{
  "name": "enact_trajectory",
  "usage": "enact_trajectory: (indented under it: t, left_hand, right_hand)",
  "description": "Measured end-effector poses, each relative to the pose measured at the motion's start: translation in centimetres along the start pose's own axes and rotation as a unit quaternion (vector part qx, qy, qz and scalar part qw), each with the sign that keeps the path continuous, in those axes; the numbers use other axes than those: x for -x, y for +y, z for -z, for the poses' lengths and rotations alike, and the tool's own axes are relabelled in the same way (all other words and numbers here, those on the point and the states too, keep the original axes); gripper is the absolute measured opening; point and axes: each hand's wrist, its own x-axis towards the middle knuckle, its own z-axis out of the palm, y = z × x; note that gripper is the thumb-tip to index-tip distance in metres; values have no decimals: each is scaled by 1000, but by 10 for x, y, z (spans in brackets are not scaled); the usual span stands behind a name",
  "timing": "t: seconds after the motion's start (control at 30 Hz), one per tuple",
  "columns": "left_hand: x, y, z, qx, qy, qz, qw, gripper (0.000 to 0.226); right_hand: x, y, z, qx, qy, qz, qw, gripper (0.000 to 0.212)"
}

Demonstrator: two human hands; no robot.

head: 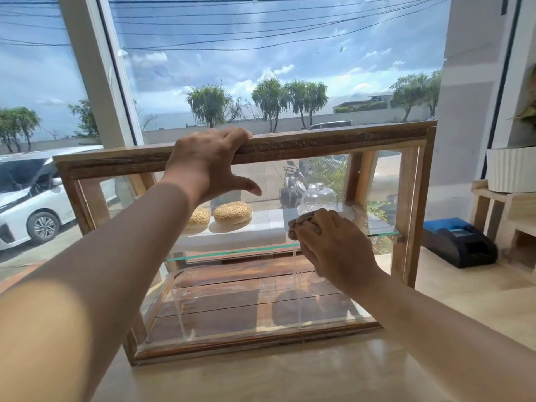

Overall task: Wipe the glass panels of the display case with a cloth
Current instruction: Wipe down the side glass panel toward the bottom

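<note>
Right hand (333,245) clutching cloth (301,224) on front glass panel (232,285), left hand (203,163) gripping display case top rail (319,145), inside two sesame buns (232,212), one glass dome (319,197), one printer (458,242) beside.

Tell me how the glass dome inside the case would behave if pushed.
The dome looks like thin clear glass, so probably fragile. Standing on the smooth glass shelf, it would likely slide rather than tip, being wide and low.

Large window (261,68), bright cloudy sky, pale counter (464,300), white wall (464,97)
</note>
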Motion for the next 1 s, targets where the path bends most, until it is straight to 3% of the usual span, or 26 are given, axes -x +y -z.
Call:
enact_trajectory:
  t: [0.07,0.2,0.37,0.47,0.6,0.77,1.0]
  left_hand:
    - [-2,-4,2,15,-18,8,1000,93]
    - [-7,-14,7,39,-79,4,996,89]
    - [-8,-16,4,42,-72,10,996,85]
    - [-7,-16,4,41,-66,10,997,87]
    - [-8,-14,5,46,-69,20,996,86]
    - [-8,-14,4,39,-70,25,996,90]
    - [-6,-11,6,41,-74,38,996,89]
  right_hand:
    - [-7,-1,7,-19,-5,-12,1000,41]
    - [-64,-6,17,-52,68,-60,995,20]
    - [-94,-9,3,13,91,-1,996,18]
    - [-79,13,10,26,94,-17,995,9]
    - [-49,62,28,53,88,-70,992,10]
    - [-7,114,48,58,87,-197,975,15]
    - [21,88,35,10,74,-348,935,28]
